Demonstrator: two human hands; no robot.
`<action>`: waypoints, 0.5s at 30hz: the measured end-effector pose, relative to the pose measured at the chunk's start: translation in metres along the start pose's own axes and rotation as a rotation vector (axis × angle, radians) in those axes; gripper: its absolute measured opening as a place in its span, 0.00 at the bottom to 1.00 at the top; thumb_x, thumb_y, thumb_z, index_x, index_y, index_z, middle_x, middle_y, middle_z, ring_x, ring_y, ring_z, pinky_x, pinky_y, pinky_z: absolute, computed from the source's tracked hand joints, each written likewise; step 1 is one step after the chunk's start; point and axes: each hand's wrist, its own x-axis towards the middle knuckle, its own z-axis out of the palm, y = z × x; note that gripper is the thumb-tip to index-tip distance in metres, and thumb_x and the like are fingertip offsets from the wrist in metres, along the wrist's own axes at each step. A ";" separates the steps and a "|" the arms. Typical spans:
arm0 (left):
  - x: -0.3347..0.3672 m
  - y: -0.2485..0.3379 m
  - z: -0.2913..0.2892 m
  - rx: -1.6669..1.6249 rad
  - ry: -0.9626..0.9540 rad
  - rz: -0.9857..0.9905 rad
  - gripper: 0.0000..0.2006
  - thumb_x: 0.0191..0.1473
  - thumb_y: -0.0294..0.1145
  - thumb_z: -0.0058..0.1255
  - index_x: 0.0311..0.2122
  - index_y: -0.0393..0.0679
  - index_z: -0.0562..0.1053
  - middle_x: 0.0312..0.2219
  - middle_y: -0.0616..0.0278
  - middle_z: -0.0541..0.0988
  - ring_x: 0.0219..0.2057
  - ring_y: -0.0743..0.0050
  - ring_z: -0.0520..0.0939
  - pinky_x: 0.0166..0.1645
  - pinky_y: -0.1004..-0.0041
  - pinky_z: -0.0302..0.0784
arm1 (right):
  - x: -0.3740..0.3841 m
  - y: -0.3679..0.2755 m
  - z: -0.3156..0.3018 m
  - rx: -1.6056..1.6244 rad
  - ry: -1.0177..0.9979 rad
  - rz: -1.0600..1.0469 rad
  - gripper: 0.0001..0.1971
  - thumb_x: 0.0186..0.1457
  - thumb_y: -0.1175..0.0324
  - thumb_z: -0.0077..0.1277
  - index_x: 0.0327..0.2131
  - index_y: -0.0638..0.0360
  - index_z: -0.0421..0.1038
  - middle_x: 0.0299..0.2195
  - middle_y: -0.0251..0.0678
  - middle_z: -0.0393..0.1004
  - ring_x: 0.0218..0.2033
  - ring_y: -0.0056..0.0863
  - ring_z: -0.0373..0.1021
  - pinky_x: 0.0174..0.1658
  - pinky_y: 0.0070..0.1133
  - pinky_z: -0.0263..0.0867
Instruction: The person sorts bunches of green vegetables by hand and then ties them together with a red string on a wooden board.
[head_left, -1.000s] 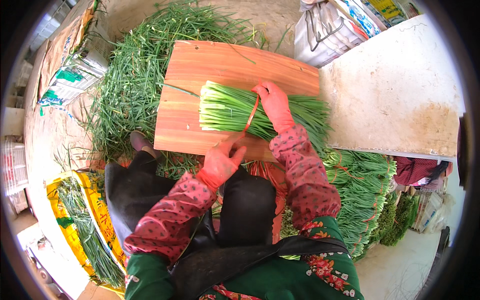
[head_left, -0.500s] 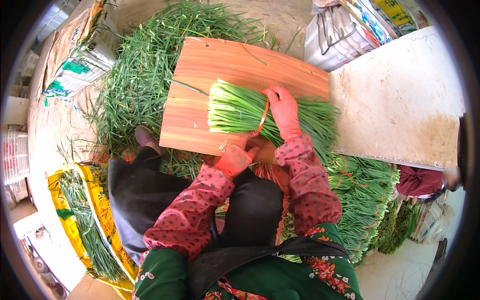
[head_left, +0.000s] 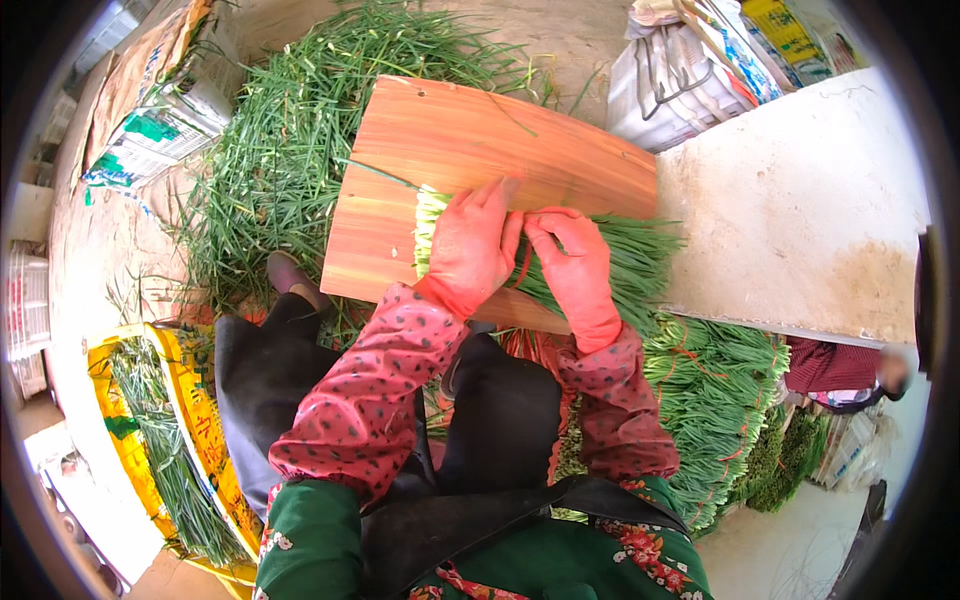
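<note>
A bunch of garlic chives (head_left: 635, 262) lies across a wood-grain board (head_left: 380, 220), its pale cut ends to the left and green tips to the right. A thin red tie (head_left: 523, 265) goes round its middle. My left hand (head_left: 470, 245), in an orange-red rubber glove, is over the pale ends, its thumb and fingers closed at the tie. Beside it, my right hand (head_left: 575, 265), gloved alike, pinches the tie on top of the bunch. The hands nearly touch, and my fingers hide most of the tie.
Loose chives (head_left: 290, 150) are heaped beyond the board's left side. A yellow bag (head_left: 180, 380) of chives stands at lower left. Several tied bunches (head_left: 710, 400) are stacked at my right, below a white slab (head_left: 800, 210). Another person's dark red sleeve (head_left: 830, 365) shows at far right.
My left hand has moved up from the board's near edge onto the bunch, beside the right one. My right hand has come slightly down and nearer, bringing the tie's ends together on top.
</note>
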 end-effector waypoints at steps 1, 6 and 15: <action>-0.007 -0.009 0.007 0.157 -0.101 0.037 0.18 0.51 0.29 0.48 0.48 0.37 0.69 0.43 0.48 0.74 0.47 0.51 0.73 0.53 0.59 0.66 | -0.002 -0.001 0.002 0.024 -0.016 0.086 0.03 0.47 0.73 0.56 0.28 0.60 0.74 0.27 0.38 0.74 0.30 0.35 0.71 0.33 0.24 0.66; -0.028 -0.005 0.014 0.316 -0.105 0.119 0.20 0.49 0.33 0.49 0.48 0.37 0.68 0.46 0.49 0.72 0.50 0.51 0.70 0.56 0.57 0.61 | -0.018 0.001 0.005 0.150 -0.004 0.244 0.03 0.48 0.73 0.56 0.28 0.61 0.74 0.26 0.37 0.73 0.27 0.28 0.69 0.33 0.20 0.65; -0.036 0.004 0.017 0.118 -0.091 0.082 0.21 0.43 0.29 0.54 0.46 0.40 0.71 0.45 0.55 0.75 0.49 0.53 0.72 0.56 0.54 0.61 | -0.022 -0.006 -0.006 0.594 0.047 0.565 0.03 0.53 0.75 0.51 0.29 0.65 0.73 0.28 0.32 0.75 0.26 0.16 0.66 0.29 0.15 0.63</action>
